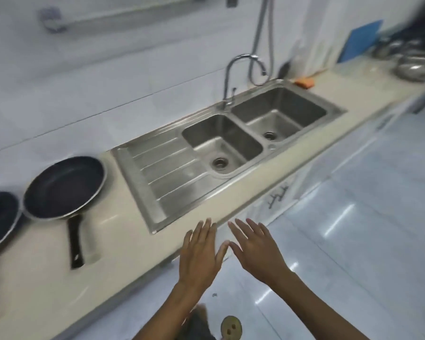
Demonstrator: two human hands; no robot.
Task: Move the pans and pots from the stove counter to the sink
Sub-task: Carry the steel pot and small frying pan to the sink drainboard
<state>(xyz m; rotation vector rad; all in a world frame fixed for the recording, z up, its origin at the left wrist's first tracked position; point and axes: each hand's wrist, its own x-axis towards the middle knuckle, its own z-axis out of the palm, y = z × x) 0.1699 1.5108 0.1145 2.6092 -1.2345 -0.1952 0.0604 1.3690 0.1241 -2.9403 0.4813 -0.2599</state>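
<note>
the frying pan (64, 187) looks light and rigid, best grabbed by its black handle (76, 241); left hand (200, 251) and right hand (258, 249) are spread empty.

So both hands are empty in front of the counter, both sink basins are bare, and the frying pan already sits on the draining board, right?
Not quite. The head view shows the frying pan on the counter left of the draining board, not on it. The rest holds: the left hand and right hand are open and empty, and both sink basins are bare.
</note>
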